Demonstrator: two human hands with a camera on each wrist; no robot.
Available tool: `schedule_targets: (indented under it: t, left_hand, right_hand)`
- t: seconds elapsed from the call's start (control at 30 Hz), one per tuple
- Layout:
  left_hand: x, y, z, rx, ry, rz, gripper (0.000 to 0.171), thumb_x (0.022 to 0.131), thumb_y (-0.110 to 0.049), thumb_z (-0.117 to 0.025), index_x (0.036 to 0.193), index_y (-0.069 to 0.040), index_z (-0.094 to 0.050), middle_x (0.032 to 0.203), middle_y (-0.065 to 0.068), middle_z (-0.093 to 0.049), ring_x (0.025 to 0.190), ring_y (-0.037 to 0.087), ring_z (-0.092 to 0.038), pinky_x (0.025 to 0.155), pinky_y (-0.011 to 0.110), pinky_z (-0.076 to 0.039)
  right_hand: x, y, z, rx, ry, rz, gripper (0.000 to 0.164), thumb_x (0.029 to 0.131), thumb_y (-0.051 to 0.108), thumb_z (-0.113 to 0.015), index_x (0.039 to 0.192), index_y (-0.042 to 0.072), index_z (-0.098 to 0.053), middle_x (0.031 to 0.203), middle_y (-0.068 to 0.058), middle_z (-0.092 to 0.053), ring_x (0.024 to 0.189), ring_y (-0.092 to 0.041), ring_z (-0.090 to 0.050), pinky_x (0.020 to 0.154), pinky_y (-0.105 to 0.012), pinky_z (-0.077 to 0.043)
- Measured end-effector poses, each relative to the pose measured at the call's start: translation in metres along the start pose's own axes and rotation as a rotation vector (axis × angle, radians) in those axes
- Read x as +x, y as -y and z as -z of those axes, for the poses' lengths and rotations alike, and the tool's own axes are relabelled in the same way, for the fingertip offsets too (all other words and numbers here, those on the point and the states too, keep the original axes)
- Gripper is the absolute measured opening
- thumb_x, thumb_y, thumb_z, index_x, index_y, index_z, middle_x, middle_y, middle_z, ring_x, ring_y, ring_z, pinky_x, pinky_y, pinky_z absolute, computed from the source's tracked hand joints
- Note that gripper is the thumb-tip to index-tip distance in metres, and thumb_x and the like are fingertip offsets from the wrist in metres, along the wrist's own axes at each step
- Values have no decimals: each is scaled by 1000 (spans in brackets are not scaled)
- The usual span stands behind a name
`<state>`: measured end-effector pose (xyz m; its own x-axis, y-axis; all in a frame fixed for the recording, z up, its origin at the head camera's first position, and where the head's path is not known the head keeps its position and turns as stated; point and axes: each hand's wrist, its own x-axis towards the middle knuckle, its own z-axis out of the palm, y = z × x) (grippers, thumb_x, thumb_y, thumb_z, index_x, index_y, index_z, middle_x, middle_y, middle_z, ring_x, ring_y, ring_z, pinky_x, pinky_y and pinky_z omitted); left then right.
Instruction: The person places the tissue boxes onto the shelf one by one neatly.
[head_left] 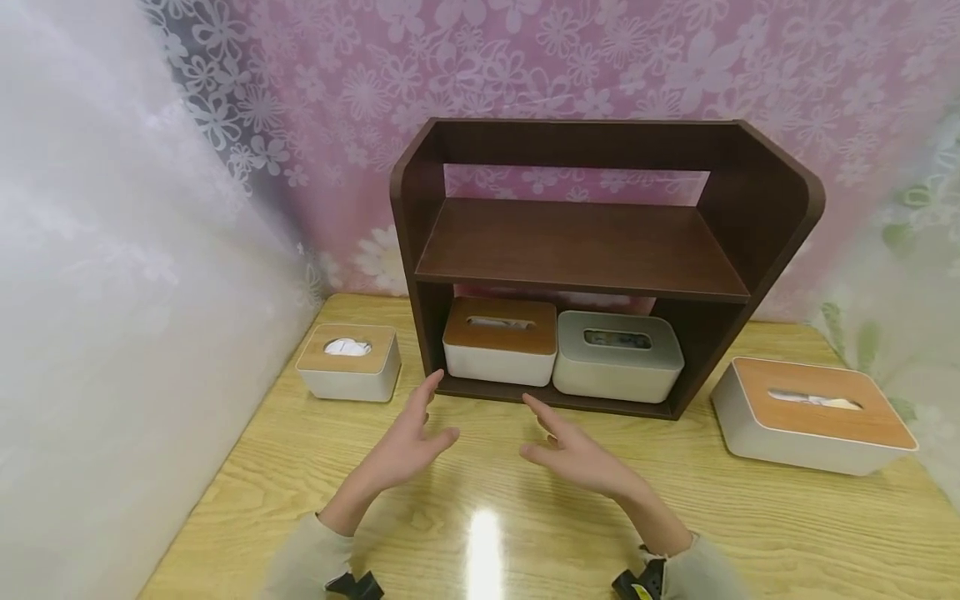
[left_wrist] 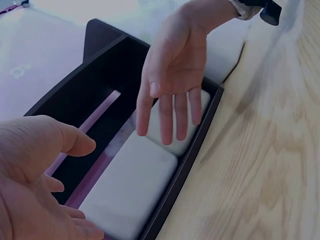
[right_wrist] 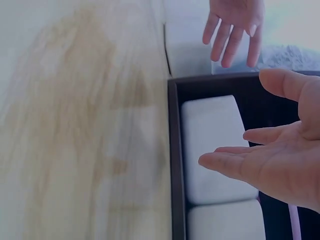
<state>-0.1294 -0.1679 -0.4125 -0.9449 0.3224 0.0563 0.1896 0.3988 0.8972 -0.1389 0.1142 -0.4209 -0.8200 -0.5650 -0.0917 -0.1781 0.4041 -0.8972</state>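
Both hands reach forward over the table with fingers extended, palms turned toward each other and nothing between them. The left hand is before the lower left corner of a dark brown shelf. Farther right, the right hand is in front of the shelf's bottom edge. On the lower shelf, a tissue box with a brown wooden lid stands beside a tissue box with a grey-green lid. In the wrist views the two boxes' pale sides show beyond the spread fingers.
A small tissue box with a light wooden lid stands on the table left of the shelf. To the right is a larger tissue box with an orange-brown lid. White sheeting hangs at the left, and a pink floral cloth behind.
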Motion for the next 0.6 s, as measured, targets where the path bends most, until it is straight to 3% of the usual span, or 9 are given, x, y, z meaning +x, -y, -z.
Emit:
schedule_targets:
  t: [0.4,0.6]
  left_hand:
    - [-11,11,38,1,-91,5,77,99,-14,-59,158,-6,-10,162,19,-16,148,41,-17,115,59,-24]
    - [-13,15,60,-9,-182,-5,71,99,-13,-57,156,-4,-16,157,25,-22,145,43,-23,113,60,-26]
  right_hand:
    - [34,8,-34,59,55,11,75,100,30,-58,159,7,-17,162,-20,-21,145,-43,-25,113,-58,-28]
    - [52,18,-47,110,74,24,72,101,25,-58,159,7,-19,160,-21,-24,144,-43,-29,112,-56,-32]
